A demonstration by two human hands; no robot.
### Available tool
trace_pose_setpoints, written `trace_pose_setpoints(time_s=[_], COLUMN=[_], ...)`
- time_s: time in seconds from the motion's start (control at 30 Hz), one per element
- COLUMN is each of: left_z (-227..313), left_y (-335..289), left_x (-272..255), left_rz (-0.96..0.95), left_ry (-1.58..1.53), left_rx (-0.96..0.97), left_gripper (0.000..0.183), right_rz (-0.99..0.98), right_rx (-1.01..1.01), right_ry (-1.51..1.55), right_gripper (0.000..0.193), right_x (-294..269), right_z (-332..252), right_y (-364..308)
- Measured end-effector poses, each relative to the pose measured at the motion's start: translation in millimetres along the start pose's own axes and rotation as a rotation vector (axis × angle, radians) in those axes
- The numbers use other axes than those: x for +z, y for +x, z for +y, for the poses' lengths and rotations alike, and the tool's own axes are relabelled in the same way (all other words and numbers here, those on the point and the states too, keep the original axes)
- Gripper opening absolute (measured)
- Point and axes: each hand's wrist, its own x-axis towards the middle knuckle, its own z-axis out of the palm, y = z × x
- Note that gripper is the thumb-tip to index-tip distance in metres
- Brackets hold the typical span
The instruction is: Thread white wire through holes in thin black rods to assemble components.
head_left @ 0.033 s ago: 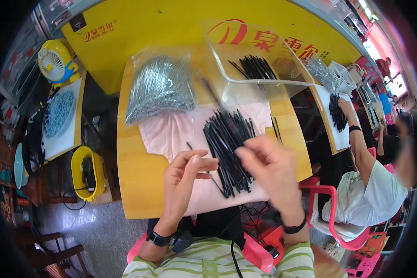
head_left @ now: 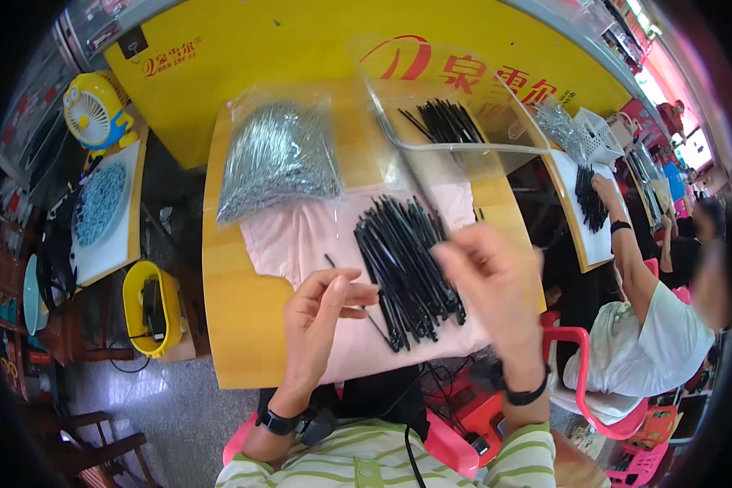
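Observation:
A heap of thin black sticks (head_left: 407, 268) with small knobbed ends lies on a pale pink cloth (head_left: 276, 236). To its left is my left hand (head_left: 325, 305), loosely curled with gaps between the fingers; nothing shows in it. One single stick lies on the cloth, partly hidden behind these fingers. My right hand (head_left: 492, 281), smeared by motion, hovers over the heap's right side. From its pinched fingers a blurred thin black stick (head_left: 425, 195) slants up and left, toward the clear plastic box (head_left: 472, 148). More black sticks (head_left: 447, 122) show inside that box.
A clear bag of thin silvery pieces (head_left: 281, 163) sits at the table's back left. Behind rises a yellow panel (head_left: 285, 49). To the left are a fan (head_left: 89, 114) and a yellow bin (head_left: 171, 309). A co-worker's hand (head_left: 603, 191) touches black sticks on the right-hand table.
My right hand has shifted right with the blurred stick, uncovering more of the heap's right side. The left hand stays nearly where it was.

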Motion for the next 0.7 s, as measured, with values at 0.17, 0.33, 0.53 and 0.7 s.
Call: trace_pose_setpoints(time_s=[0.17,0.33,0.53,0.7], left_z=[-16.0,-22.4,-29.0,-26.0], left_y=[14.3,17.6,17.5,20.3], left_x=[-9.3,-8.5,-10.8,-6.2], left_rz=[0.002,0.043,0.065,0.099], left_ry=[0.090,0.108,0.077,0.099], left_rx=[-0.125,-0.192,-0.280,-0.303], left_gripper=[0.025,0.025,0.022,0.020], right_rz=[0.123,0.199,-0.405,-0.550], right_rx=[0.054,-0.076,0.373,0.593], right_ry=[-0.289,-0.499,-0.613,-0.535], right_gripper=[0.020,0.028,0.031,0.025], right_x=[-54.3,-56.0,-34.3,-27.7], right_z=[3.6,65.8,125.4,140.5], right_y=[95.2,193.5,246.1,257.9])
